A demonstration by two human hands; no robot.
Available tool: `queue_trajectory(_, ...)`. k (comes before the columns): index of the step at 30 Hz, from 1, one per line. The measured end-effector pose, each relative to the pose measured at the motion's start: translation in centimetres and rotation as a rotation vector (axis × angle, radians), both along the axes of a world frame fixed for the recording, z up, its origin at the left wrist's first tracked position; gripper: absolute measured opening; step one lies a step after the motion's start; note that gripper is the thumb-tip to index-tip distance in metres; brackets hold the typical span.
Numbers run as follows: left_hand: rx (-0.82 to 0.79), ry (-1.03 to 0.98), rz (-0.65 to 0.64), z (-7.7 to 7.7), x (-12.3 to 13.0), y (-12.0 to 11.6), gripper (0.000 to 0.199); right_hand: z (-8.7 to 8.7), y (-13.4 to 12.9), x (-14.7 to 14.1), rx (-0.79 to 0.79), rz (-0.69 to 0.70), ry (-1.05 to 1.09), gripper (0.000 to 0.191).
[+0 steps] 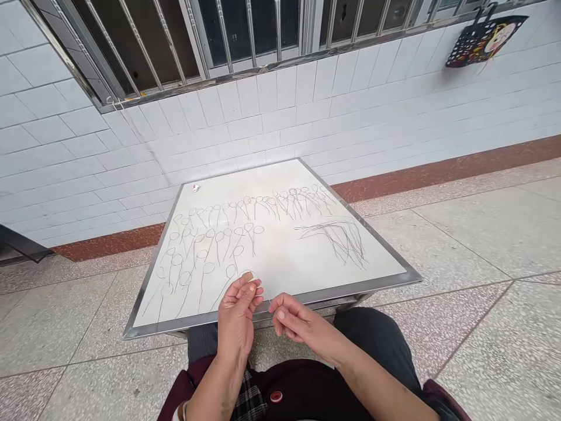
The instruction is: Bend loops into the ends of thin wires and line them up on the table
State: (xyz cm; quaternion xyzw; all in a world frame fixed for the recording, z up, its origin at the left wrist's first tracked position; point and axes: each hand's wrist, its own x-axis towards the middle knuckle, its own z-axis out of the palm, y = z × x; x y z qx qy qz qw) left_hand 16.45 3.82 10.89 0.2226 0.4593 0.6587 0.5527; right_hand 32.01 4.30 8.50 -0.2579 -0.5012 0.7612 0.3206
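Just over the front edge of a white table [280, 266], my left hand [240, 304] is closed in a pinch on a thin dark wire [265, 287]; a tan strip is wrapped on one finger. My right hand [295, 320] is a little to the right, its thumb and forefinger closed at the wire's other end. Many thin wires with round loops [208, 268] lie in rows on the left and back of the table. On the right side rests a loose bundle of unlooped, bent wires [346, 240].
A small white and red object [196, 187] lies at the table's back left corner. Behind the table stands a white tiled wall [263, 126] with barred windows. A patterned bag [477, 44] hangs at upper right. My knees are under the front edge.
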Motion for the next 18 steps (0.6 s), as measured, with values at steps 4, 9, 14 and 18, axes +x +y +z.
queue_trajectory(4,0.007,0.046,0.003,0.3,-1.2,-0.1,0.037,1.1,1.4,-2.4,0.294,-0.187,-0.257,0.030)
queue_trajectory(9,0.052,0.127,-0.007,0.6,-2.4,0.0,0.033,1.8,2.3,-4.8,0.491,-0.313,-0.356,0.024)
queue_trajectory(14,0.045,0.219,-0.014,0.4,-3.9,0.4,0.039,2.7,3.0,-6.1,0.647,-0.332,-0.428,0.018)
queue_trajectory(18,0.042,0.290,-0.057,0.7,-4.9,0.6,0.047,2.9,3.7,-6.8,0.656,-0.338,-0.413,0.014)
